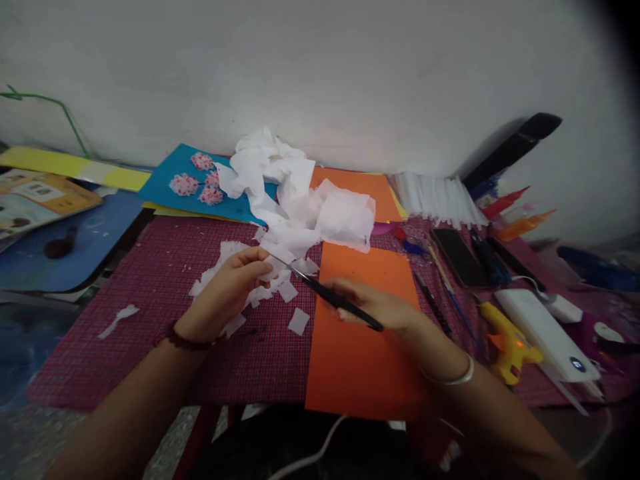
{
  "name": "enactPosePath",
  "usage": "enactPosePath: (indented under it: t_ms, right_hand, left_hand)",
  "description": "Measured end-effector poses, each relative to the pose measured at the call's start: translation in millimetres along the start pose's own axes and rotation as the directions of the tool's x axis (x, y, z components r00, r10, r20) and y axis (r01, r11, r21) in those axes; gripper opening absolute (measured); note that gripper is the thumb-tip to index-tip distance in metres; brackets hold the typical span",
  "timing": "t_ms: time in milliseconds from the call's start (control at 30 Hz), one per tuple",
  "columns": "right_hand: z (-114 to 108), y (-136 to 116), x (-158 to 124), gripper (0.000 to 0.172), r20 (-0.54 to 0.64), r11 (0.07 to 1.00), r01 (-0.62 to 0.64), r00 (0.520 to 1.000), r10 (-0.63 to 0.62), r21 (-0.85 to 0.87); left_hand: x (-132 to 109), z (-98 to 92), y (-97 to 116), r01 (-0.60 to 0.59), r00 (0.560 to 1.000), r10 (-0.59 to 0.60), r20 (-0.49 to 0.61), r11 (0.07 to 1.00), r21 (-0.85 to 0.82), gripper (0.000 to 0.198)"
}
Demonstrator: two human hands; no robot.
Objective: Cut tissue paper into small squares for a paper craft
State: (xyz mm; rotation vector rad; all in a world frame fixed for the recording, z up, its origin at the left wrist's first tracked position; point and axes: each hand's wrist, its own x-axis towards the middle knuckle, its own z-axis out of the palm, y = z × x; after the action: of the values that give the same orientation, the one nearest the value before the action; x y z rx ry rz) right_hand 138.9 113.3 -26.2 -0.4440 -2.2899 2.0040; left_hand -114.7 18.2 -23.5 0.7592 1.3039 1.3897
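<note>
Black-handled scissors [330, 295], gripped in the right hand [373, 307] above an orange sheet [363, 333], point their blades at a small piece of white tissue [273, 267] pinched closed in the left hand [230, 290] over the red checked cloth of the desk [150, 320]. Cut white squares [299, 321] lie just beneath; crumpled tissue [295, 193], a blue card [170, 190] with pink flowers and a yellow glue gun [507, 343] lie farther out. No writing can be read.

I could read no text, label or number anywhere; print on the booklet [35, 197], far left of my hands, was too blurred.
</note>
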Motion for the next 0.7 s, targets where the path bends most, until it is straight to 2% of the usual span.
enactPosePath:
  t_ms: [300,533,700]
  right_hand:
    - [0,-9,-1,0.054,-0.043,1.0,-0.009,0.999,0.009,0.006]
    - [3,-11,0,0.05,-0.098,0.994,-0.081,0.991,0.088,0.071]
    - [4,-11,0,0.054,-0.105,0.994,-0.076,0.991,0.084,0.084]
  left_hand:
    - [-2,1.2,0,-0.004,1.0,0.004,-0.021,1.0,-0.004,0.02]
    - [-1,1.6,-1,-0.017,0.999,0.018,-0.031,1.0,0.02,0.019]
    - [-1,0.6,-2,-0.011,0.999,0.011,-0.035,1.0,0.003,0.02]
